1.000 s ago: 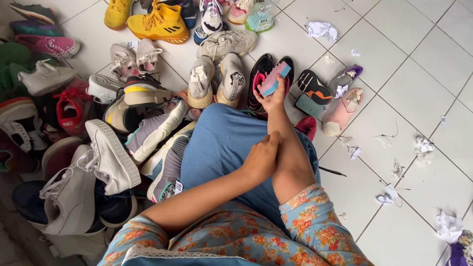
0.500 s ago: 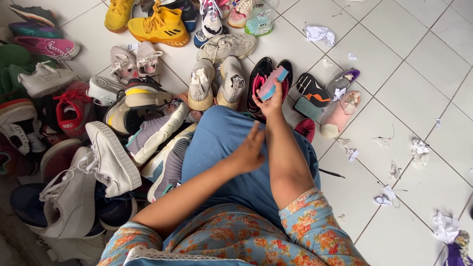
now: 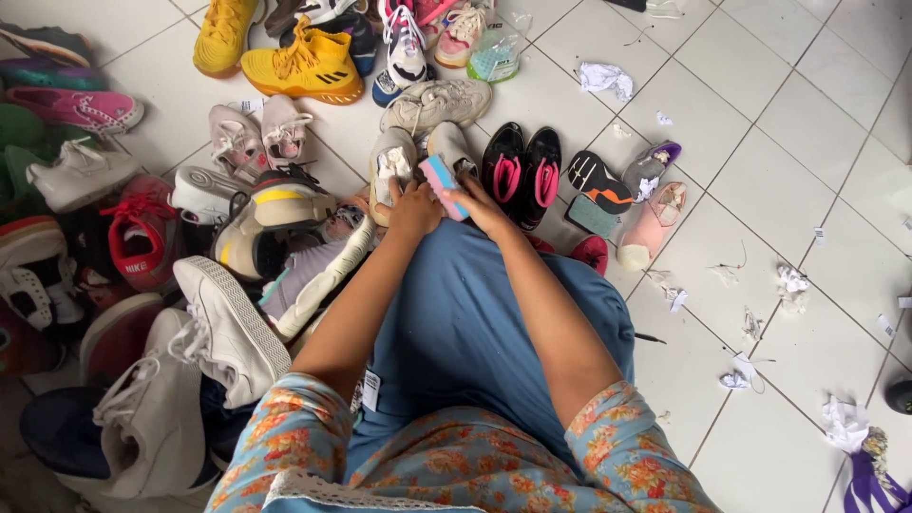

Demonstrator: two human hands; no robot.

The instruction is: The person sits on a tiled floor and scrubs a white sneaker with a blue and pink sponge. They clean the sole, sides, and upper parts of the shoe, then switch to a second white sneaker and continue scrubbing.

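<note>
head view: the one camera, looking down over the person's lap to a white tiled floor (image 3: pixel 760 104).
around the hands: a beige pair of shoes (image 3: pixel 418 157) lies just beyond the knuckles; a black pair with pink lining (image 3: pixel 524 169) sits just to their right; a yellow high-top (image 3: pixel 302 65) lies further off, toward the far edge of the floor.
left of the lap: a crowded heap of trainers, with a white sneaker (image 3: pixel 223 328) tipped on its side against the left forearm and a red shoe (image 3: pixel 141 233) toward the left edge.
right of the lap: crumpled paper scraps (image 3: pixel 793 285) scattered over the tiles, well apart from the hands.
in the way: the blue skirt (image 3: pixel 475 332) fills the middle and hides the floor beneath; floral sleeves (image 3: pixel 617 456) cover the near corners.
the held thing: a small block (image 3: pixel 444 185), pink with a light blue band, oblong, tilted, at the far end of the lap, over the knees.
left hand (image 3: pixel 413 211): curled, fingers closed against the block's left side.
right hand (image 3: pixel 483 204): fingers pinching the block's right end.
arms: both forearms bare, stretched forward, converging at the block.
</note>
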